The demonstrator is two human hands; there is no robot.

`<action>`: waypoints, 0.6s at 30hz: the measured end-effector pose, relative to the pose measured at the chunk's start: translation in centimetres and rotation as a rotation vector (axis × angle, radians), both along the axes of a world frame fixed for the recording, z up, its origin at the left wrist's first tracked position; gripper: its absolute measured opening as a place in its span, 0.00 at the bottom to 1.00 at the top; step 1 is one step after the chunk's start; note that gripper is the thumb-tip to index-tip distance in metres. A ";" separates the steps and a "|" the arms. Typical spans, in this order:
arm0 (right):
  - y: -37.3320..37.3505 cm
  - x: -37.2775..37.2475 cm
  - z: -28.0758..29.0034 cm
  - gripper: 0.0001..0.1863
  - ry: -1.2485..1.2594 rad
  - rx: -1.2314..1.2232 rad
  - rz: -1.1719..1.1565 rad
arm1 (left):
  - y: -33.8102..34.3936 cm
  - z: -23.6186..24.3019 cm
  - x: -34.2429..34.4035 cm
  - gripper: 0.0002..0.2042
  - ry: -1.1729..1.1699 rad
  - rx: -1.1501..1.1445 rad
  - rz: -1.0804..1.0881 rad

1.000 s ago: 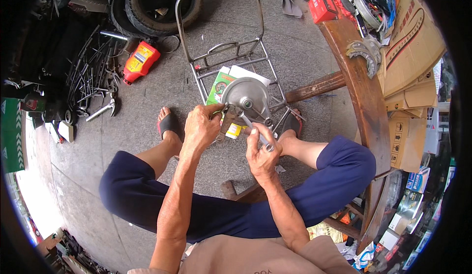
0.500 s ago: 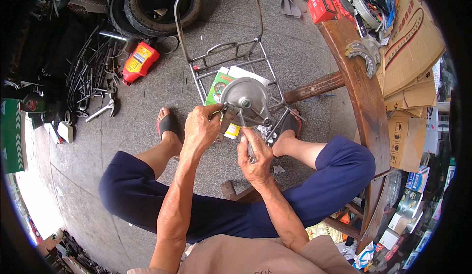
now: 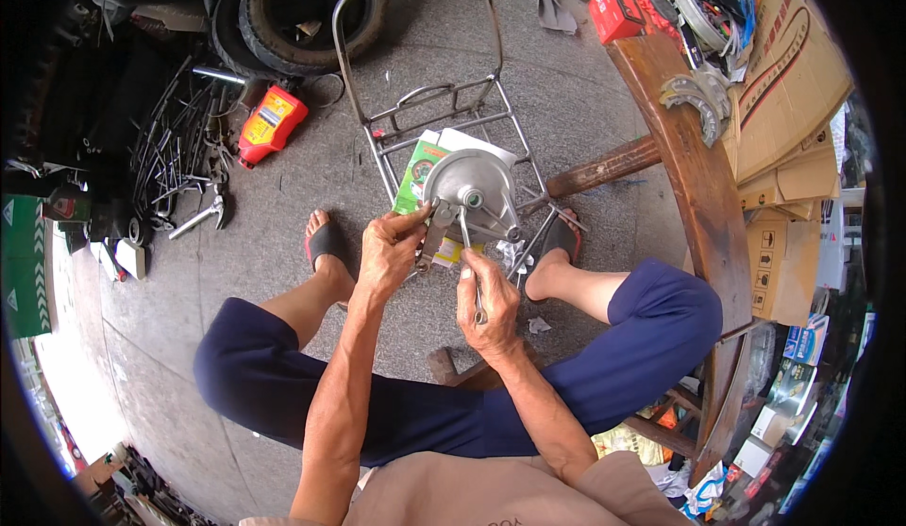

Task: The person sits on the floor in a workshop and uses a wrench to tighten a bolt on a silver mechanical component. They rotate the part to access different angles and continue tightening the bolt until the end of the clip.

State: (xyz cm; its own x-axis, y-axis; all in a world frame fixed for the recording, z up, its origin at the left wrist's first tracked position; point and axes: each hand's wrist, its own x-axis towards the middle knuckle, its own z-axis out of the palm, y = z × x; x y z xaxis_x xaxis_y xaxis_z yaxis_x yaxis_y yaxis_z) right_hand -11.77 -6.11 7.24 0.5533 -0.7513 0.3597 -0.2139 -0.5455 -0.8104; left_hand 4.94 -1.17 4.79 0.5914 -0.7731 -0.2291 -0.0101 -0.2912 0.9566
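A round grey metal hub plate (image 3: 458, 177) with a centre hole rests over a green-and-white box (image 3: 411, 180) on a steel tube frame (image 3: 419, 89). My left hand (image 3: 387, 252) grips a small dark metal fitting (image 3: 437, 229) at the plate's lower left, thumb and index finger at its top. My right hand (image 3: 486, 300) is closed round a steel wrench (image 3: 468, 238), whose upper end meets the fitting below the hub; its lower ring end sticks out of my fist. A yellow item (image 3: 446, 252) lies beneath, partly hidden.
Tyres (image 3: 293, 12), steel tools (image 3: 193, 205) and a red bottle (image 3: 271, 122) lie at the left. A wooden bench (image 3: 679, 158) stands at the right with red box (image 3: 615, 12), curved metal parts and cardboard (image 3: 783, 73). My legs and sandalled feet surround the frame.
My right hand and the wrench have swung left and down, the wrench now standing more upright. My left hand stays nearly in place, slightly lower.
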 end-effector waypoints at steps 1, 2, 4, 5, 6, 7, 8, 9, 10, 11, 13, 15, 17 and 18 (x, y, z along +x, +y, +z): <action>0.0 0.0 0.0 0.13 0.002 0.016 -0.001 | 0.1 -0.3 0.0 0.17 0.049 -0.018 0.006; 0.0 0.0 0.0 0.13 0.003 0.031 -0.003 | 0.3 -0.8 0.1 0.17 0.097 -0.035 0.011; -0.2 -0.1 0.2 0.12 0.004 0.069 -0.004 | 0.2 -0.5 0.0 0.17 0.162 -0.054 0.009; -0.2 -0.2 0.2 0.12 0.004 0.092 -0.003 | 0.2 -0.4 0.0 0.17 0.180 -0.056 0.000; -0.4 -0.2 0.5 0.12 0.000 0.112 -0.001 | 0.2 0.0 0.1 0.18 0.193 -0.060 -0.007; -0.4 -0.1 0.8 0.12 -0.001 0.143 -0.004 | 0.3 -0.3 0.4 0.18 0.154 -0.055 -0.035; -0.3 -0.1 1.1 0.12 -0.002 0.173 -0.008 | 0.6 -0.8 0.7 0.18 0.115 -0.049 -0.063; -0.3 0.0 1.3 0.12 -0.003 0.203 -0.010 | 0.7 -0.9 0.9 0.18 0.076 -0.044 -0.090; -0.2 0.1 1.4 0.12 -0.004 0.213 -0.010 | 0.8 -1.0 0.8 0.18 0.064 -0.050 -0.085; 0.0 0.1 1.5 0.11 -0.005 0.223 -0.011 | 0.9 -1.1 0.8 0.18 0.052 -0.056 -0.080; 0.0 0.1 1.5 0.11 -0.012 0.212 -0.018 | 0.7 -0.6 0.7 0.17 0.009 -0.046 -0.088; -0.1 0.2 1.4 0.11 -0.027 0.169 -0.029 | 0.4 -0.1 0.6 0.17 -0.059 -0.019 -0.110; -0.2 0.4 1.6 0.11 -0.010 0.174 -0.034 | 0.2 -0.5 0.7 0.17 -0.048 -0.074 -0.047; -0.2 0.4 1.6 0.11 0.002 0.180 -0.039 | 0.3 -0.6 0.8 0.17 -0.039 -0.099 -0.017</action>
State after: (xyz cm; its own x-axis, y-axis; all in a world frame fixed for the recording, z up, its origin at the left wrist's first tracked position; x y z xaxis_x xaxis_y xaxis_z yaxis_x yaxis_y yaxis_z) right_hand -11.37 -6.31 8.88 0.5233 -0.8242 0.2166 -0.2335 -0.3831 -0.8937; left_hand 5.70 -0.90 4.17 0.5848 -0.8009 -0.1284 -0.0520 -0.1950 0.9794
